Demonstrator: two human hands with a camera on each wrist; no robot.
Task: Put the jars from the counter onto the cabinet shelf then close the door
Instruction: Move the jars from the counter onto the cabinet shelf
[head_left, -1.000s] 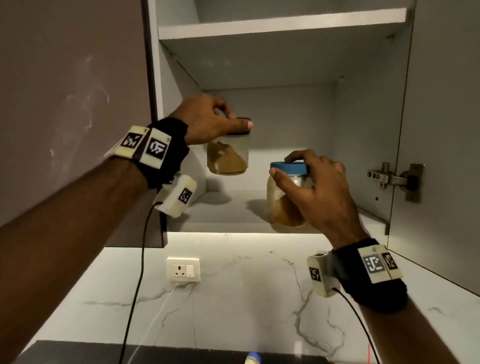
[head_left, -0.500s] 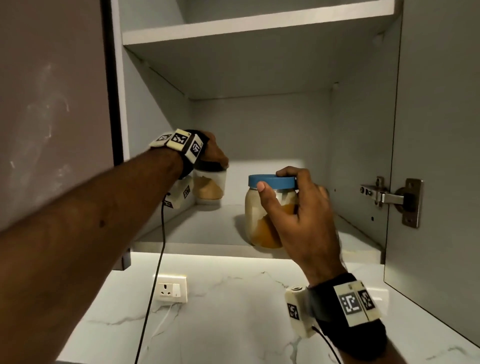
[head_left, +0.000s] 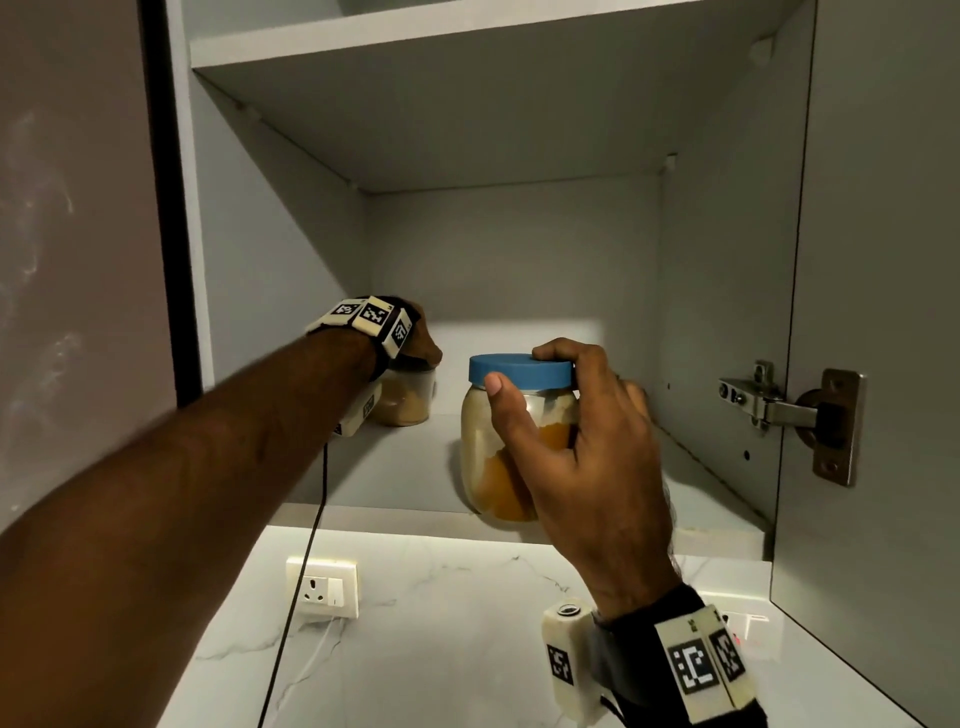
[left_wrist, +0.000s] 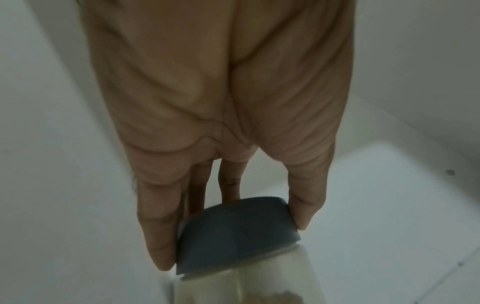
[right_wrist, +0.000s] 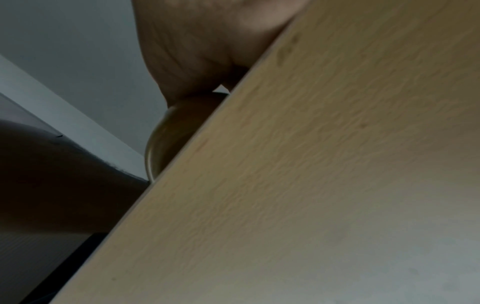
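A small clear jar (head_left: 408, 397) with a dark lid and brown powder stands at the back left of the lower cabinet shelf (head_left: 395, 467). My left hand (head_left: 415, 343) grips its lid from above; in the left wrist view the fingers (left_wrist: 158, 242) and thumb clamp the dark lid (left_wrist: 233, 232). A larger jar (head_left: 498, 457) with a blue lid (head_left: 519, 371) and orange contents stands near the shelf's front edge. My right hand (head_left: 566, 415) wraps around its lid and neck. In the right wrist view only a curve of this jar (right_wrist: 166, 139) shows past the shelf's underside (right_wrist: 311, 185).
The cabinet door (head_left: 878, 312) stands open at the right, hung on a metal hinge (head_left: 779, 405). An upper shelf (head_left: 467, 36) spans the top. Below the cabinet lie a marble wall and a wall socket (head_left: 322, 587); a closed cabinet front (head_left: 78, 260) is at the left.
Both jars went from the air down onto the lower shelf. My left arm reached deeper toward the back left, and the right jar came to rest near the front edge.
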